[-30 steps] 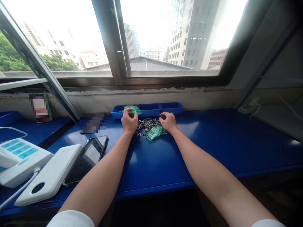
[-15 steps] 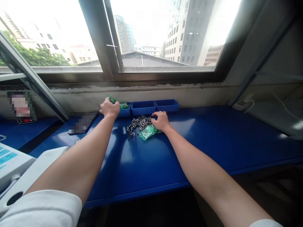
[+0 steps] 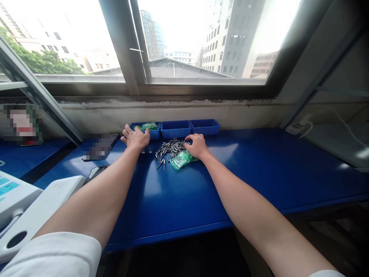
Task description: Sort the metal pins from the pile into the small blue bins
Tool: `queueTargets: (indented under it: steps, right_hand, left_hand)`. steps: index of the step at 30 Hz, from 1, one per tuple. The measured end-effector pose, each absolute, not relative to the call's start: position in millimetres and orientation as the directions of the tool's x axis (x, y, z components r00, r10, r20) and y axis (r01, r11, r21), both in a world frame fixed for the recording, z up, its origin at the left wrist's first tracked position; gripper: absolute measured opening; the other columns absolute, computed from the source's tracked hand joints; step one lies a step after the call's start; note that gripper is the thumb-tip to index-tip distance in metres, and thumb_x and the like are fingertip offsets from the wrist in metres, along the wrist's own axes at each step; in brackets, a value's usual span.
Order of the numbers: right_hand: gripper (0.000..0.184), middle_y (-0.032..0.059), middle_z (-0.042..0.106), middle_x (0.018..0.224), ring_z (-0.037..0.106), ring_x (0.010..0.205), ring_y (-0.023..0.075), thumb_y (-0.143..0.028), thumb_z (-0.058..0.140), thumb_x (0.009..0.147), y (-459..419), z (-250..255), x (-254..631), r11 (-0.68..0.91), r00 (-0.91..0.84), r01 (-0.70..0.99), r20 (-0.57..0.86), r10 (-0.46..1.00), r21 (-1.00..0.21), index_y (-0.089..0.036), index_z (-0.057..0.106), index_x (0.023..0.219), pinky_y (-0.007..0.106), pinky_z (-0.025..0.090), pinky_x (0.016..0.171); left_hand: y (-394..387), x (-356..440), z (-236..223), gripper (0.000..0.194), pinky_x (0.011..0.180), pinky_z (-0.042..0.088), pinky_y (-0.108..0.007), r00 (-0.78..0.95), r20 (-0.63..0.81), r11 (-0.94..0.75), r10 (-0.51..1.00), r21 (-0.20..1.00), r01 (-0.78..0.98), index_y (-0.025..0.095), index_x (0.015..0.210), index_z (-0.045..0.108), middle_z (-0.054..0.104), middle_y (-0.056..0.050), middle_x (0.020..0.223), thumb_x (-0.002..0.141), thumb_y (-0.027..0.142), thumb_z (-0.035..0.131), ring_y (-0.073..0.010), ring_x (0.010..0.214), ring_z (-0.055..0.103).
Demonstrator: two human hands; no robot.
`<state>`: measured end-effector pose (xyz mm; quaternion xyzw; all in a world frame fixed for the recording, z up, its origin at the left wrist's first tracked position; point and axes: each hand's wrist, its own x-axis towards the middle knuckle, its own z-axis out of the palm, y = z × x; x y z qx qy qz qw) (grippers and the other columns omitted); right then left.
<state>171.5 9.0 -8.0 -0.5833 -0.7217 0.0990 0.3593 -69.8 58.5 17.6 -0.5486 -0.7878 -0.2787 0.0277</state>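
While a few strays lie off its near left side, the pile of metal pieces [image 3: 171, 148] sits on the blue desk [image 3: 184, 196], just on the near side of 3 bins. A green bag [image 3: 180, 160] lies against the pile's near right edge. The right hand [image 3: 196, 146] is at the pile's right side, fingers curled toward the thumb with a small gap showing; I cannot tell whether it has hold of a piece or the bag. It is much where it was 0.5 seconds ago.

The left hand is what changes: then it pinched green plastic over the left bin [image 3: 155, 134]; now its fingers spread wide at that bin's near left corner, apparently gripping nothing, and green plastic [image 3: 149, 125] lies inside. That seems to leave this hand free, with the loose pieces lying out on the desk. The middle bin [image 3: 175, 132] and right bin [image 3: 206, 130] continue the row rightward. Farther left are a partly hidden phone [image 3: 96, 174] and a white slab-like device [image 3: 60, 190].
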Motion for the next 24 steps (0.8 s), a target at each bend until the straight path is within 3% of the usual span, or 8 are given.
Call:
queueTargets:
  steps: [4, 10, 17, 20, 24]
  right_hand:
    - [0.023, 0.0074, 0.063, 0.102, 0.044, 0.108, 0.0270, -0.029, 0.056, 0.076, 9.3, -7.7, 171.4, 0.303, -0.070, 0.780, 0.405, 0.912, -0.548, -0.020, 0.067, 0.094, 0.039, 0.037, 0.090]
    - [0.023, 0.0084, 0.063, 0.101, 0.044, 0.107, 0.0276, -0.029, 0.057, 0.075, 6.8, -6.8, 170.9, 0.315, -0.088, 0.786, 0.407, 0.909, -0.532, -0.020, 0.068, 0.093, 0.040, 0.038, 0.089]
    - [0.021, 0.0082, 0.063, 0.100, 0.046, 0.105, 0.0266, -0.030, 0.059, 0.075, 3.2, -3.9, 171.8, 0.345, -0.131, 0.792, 0.412, 0.902, -0.504, -0.020, 0.069, 0.090, 0.039, 0.038, 0.089]
    - [0.023, 0.0075, 0.064, 0.095, 0.048, 0.102, 0.0251, -0.037, 0.064, 0.072, -4.7, 7.8, 175.7, 0.408, -0.247, 0.764, 0.358, 0.900, -0.499, -0.020, 0.070, 0.086, 0.038, 0.039, 0.089]
    - [0.047, 0.0047, 0.061, 0.100, 0.046, 0.107, 0.0262, -0.051, 0.076, 0.056, -18.3, 26.4, 181.3, 0.501, -0.489, 0.687, 0.175, 0.854, -0.526, -0.025, 0.069, 0.094, 0.034, 0.041, 0.086]
  left_hand:
    - [45.1, -58.1, 21.3, 0.062, 0.107, 0.023, -0.052, -0.428, 0.401, 0.186, 0.810, 0.515, 0.837, 0.015, 0.129, 0.048, 0.025, -0.019, 0.147, 0.079, 0.052, 0.046, -0.0371, 0.133, 0.024]
    - [14.8, -29.9, 27.0, 0.049, 0.105, 0.027, -0.051, -0.358, 0.312, 0.118, 0.880, 0.587, 0.801, 0.020, 0.116, 0.056, 0.030, -0.015, 0.143, 0.073, 0.043, 0.056, -0.0361, 0.131, 0.030]
    - [-1.7, -27.8, 12.1, 0.050, 0.105, 0.029, -0.048, -0.119, 0.206, 0.010, 0.971, 0.466, 0.884, 0.021, 0.116, 0.058, 0.035, -0.015, 0.139, 0.076, 0.050, 0.052, -0.0351, 0.131, 0.031]
    - [-3.1, -28.3, 7.4, 0.055, 0.105, 0.028, -0.049, -0.022, 0.185, -0.057, 0.983, 0.408, 0.911, 0.020, 0.120, 0.057, 0.034, -0.016, 0.141, 0.079, 0.055, 0.048, -0.0355, 0.133, 0.028]
    - [-5.7, -23.6, 4.7, 0.059, 0.106, 0.026, -0.050, 0.039, 0.166, -0.100, 0.985, 0.377, 0.921, 0.020, 0.123, 0.056, 0.034, -0.016, 0.143, 0.082, 0.059, 0.041, -0.0350, 0.133, 0.027]
